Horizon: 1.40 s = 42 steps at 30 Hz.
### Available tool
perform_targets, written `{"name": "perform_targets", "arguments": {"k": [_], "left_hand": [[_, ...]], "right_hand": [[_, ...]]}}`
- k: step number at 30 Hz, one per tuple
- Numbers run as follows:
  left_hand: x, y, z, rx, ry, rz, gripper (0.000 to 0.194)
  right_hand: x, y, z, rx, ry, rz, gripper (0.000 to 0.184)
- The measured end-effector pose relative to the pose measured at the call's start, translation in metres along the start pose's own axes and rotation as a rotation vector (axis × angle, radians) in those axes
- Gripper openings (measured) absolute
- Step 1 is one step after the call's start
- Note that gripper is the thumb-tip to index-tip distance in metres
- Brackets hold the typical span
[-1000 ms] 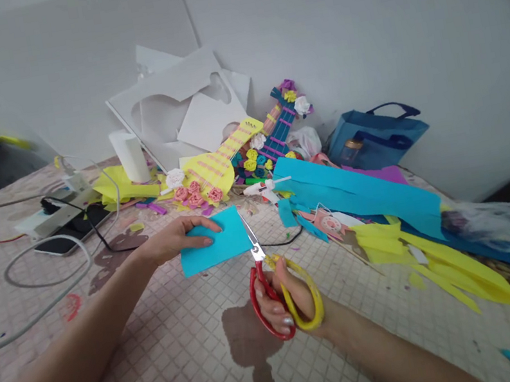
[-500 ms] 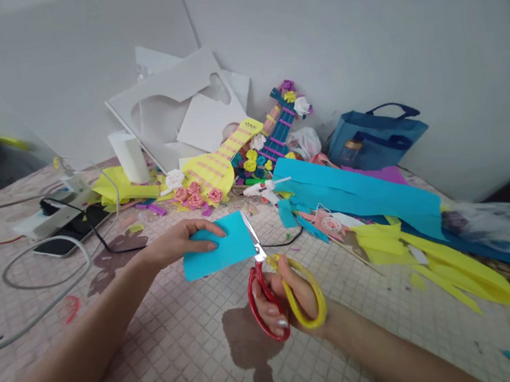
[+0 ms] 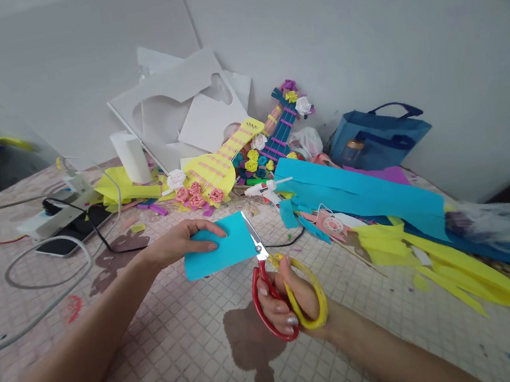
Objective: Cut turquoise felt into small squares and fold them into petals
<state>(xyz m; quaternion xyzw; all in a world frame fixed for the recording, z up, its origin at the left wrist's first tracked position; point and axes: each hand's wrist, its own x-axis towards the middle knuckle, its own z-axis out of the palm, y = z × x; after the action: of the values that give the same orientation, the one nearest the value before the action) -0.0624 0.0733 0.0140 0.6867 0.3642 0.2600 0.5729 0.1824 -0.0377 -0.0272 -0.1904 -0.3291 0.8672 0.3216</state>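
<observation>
My left hand (image 3: 185, 240) pinches a rectangular piece of bright blue paper (image 3: 226, 251) by its left side, thumb and fingers closed on it just above the table. Fingers of my right hand (image 3: 285, 300) are wrapped in the handles of a pair of scissors (image 3: 260, 250), one loop red and the other yellow. The scissor blades lie along the right edge of the blue paper, pointing away from me, and look nearly closed. Whether a strip is between the blades is too small to tell.
Beyond my hands lie a yellow paper guitar (image 3: 215, 168) with paper flowers, a white glue gun (image 3: 267, 187) and a long blue paper sheet (image 3: 357, 190). Yellow paper (image 3: 449, 269) is at right. A power strip (image 3: 51, 218), cables and a phone (image 3: 74, 234) sit at left.
The scissor handles have drawn closer together, the red loop shifting right towards the yellow one, and the blades have closed further. My left hand and the blue paper stay almost in place.
</observation>
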Motion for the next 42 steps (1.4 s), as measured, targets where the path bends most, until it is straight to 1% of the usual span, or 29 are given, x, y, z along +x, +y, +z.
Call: {"name": "perform_targets", "arguments": {"k": [6, 12, 19, 24, 29, 35, 40, 42], "left_hand": [[-0.0002, -0.0011, 0.0000, 0.033, -0.037, 0.031, 0.029], [-0.0010, 0.0015, 0.0050, 0.060, -0.093, 0.064, 0.027], [-0.0006, 0.0018, 0.0055, 0.037, -0.082, 0.064, 0.026], [-0.0009, 0.0045, 0.0049, 0.024, -0.089, 0.040, 0.024], [-0.0011, 0.0061, 0.0050, 0.025, -0.092, 0.045, 0.023], [-0.0014, 0.0047, 0.0043, 0.015, -0.092, 0.038, 0.024], [-0.0011, 0.0036, 0.0039, 0.013, -0.095, 0.028, 0.024], [-0.0011, 0.0039, 0.0037, 0.023, -0.090, 0.028, 0.025]], "right_hand": [[-0.0017, -0.0024, 0.0062, 0.010, -0.001, -0.001, 0.069], [-0.0006, -0.0045, 0.0083, -0.006, 0.023, -0.005, 0.069], [0.0000, -0.0054, 0.0074, 0.006, 0.036, -0.007, 0.068], [-0.0010, -0.0064, 0.0070, 0.019, -0.002, -0.010, 0.066], [-0.0008, -0.0060, 0.0044, 0.060, -0.052, -0.005, 0.066], [-0.0001, -0.0058, 0.0035, 0.055, -0.070, -0.014, 0.064], [-0.0011, -0.0070, 0.0043, 0.041, -0.038, -0.011, 0.063], [-0.0011, -0.0072, 0.0047, 0.036, -0.017, 0.012, 0.062]]}}
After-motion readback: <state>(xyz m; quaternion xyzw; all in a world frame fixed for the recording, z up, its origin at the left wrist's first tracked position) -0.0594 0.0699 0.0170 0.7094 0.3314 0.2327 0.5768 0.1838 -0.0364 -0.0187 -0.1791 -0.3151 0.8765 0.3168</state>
